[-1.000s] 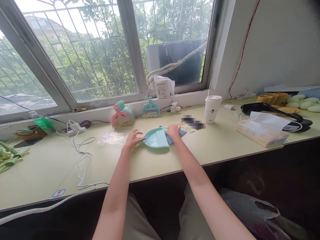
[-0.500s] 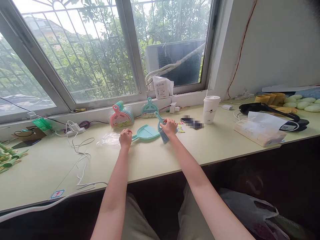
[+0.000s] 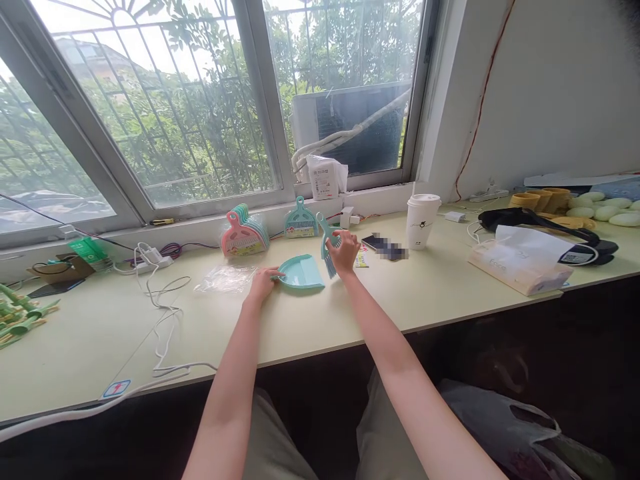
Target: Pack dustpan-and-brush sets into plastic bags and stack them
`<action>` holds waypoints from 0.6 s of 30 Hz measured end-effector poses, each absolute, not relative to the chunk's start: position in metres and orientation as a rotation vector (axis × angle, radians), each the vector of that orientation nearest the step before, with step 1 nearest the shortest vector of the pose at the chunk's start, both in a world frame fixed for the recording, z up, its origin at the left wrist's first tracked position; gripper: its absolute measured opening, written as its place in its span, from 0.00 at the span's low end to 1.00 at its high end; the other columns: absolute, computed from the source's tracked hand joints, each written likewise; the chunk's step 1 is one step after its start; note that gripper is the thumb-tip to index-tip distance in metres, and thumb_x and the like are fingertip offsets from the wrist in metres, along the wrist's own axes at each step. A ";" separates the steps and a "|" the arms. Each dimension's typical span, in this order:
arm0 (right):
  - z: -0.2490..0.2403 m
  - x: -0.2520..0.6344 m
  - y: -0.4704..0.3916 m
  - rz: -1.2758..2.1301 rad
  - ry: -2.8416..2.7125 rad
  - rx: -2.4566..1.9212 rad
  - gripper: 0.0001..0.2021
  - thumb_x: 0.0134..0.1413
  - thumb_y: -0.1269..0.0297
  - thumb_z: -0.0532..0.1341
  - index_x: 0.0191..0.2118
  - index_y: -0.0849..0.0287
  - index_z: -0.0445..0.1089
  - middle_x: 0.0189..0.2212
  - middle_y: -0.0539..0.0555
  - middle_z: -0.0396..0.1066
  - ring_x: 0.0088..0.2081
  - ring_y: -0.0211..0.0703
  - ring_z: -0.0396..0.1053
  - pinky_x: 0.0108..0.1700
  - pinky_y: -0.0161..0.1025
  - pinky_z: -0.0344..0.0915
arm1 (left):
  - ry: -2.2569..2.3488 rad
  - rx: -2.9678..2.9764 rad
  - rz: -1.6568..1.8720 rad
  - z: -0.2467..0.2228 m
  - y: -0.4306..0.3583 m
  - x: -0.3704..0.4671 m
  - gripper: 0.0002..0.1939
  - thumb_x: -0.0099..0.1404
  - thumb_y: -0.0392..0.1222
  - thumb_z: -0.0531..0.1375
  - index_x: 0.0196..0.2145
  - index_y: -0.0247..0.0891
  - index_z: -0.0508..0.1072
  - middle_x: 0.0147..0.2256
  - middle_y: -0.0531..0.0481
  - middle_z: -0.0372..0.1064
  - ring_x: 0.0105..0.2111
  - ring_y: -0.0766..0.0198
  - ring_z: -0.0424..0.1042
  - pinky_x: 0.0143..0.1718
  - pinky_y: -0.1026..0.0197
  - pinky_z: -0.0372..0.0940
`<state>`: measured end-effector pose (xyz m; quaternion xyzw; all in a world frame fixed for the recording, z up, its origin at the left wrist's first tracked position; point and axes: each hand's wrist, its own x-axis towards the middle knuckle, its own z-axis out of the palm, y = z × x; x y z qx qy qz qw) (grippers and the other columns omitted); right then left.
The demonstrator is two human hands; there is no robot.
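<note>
A mint-green dustpan [image 3: 303, 272] lies on the pale table, its open edge toward the right. My left hand [image 3: 263, 283] is closed at the dustpan's left end, where the handle is hidden under the fingers. Just right of the dustpan, my right hand [image 3: 344, 253] grips a small teal brush [image 3: 327, 243], held tilted with its grey bristles pointing down. A bright yellow and pink card [image 3: 362, 257] lies behind the right hand. Crumpled clear plastic [image 3: 225, 279] rests to the left of my left hand.
Packaged pink and green brush sets [image 3: 245, 233] and a teal set [image 3: 301, 220] stand by the window. On the right are a phone [image 3: 384, 247], white cup [image 3: 421, 223] and tissue pack [image 3: 520, 263]. White cables [image 3: 165, 310] cross the left side.
My left hand has moved right, its fingers now at the dustpan's left end. The dustpan has shifted slightly right. The brush has turned and moved a little right and up with my right hand.
</note>
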<state>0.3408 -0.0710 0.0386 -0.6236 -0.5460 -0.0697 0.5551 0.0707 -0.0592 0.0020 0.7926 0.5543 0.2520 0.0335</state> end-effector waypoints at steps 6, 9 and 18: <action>0.032 0.319 -0.075 0.119 -2.019 -1.383 0.06 0.55 0.60 0.62 0.36 0.54 0.72 0.42 0.52 0.75 0.49 0.48 0.65 0.49 0.42 0.53 | 1.580 2.341 1.062 0.004 -0.058 0.076 0.30 0.53 0.35 0.64 0.55 0.44 0.73 0.57 0.46 0.70 0.59 0.52 0.66 0.60 0.51 0.59; 0.026 0.302 -0.079 0.140 -2.226 -1.425 0.08 0.53 0.59 0.64 0.36 0.55 0.73 0.42 0.54 0.75 0.49 0.48 0.66 0.51 0.43 0.53 | 1.633 2.262 0.967 0.003 -0.058 0.074 0.24 0.55 0.38 0.64 0.52 0.41 0.75 0.50 0.45 0.75 0.51 0.54 0.72 0.54 0.54 0.64; 0.034 0.290 -0.087 0.182 -2.355 -1.478 0.12 0.50 0.52 0.65 0.37 0.53 0.74 0.42 0.52 0.76 0.44 0.45 0.70 0.39 0.37 0.57 | 1.962 2.420 0.803 0.008 -0.067 0.078 0.14 0.60 0.46 0.64 0.44 0.45 0.77 0.39 0.48 0.77 0.45 0.53 0.72 0.43 0.58 0.65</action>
